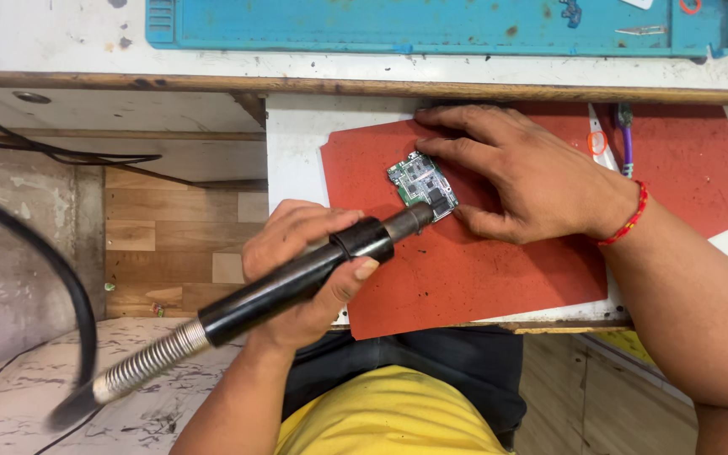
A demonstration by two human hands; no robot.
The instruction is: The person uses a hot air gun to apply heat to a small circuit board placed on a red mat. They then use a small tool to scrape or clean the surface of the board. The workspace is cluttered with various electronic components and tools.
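Heating step seems in hand: left hand [309,278] grips hot-air wand [297,282], nozzle at green circuit board [421,184] on red mat [465,278] mid-counter; right hand [520,173], fingers spread flat, steadies it. Next move needs steady aim.

Blue mat [431,34], tweezers [640,31], purple cable [627,147].
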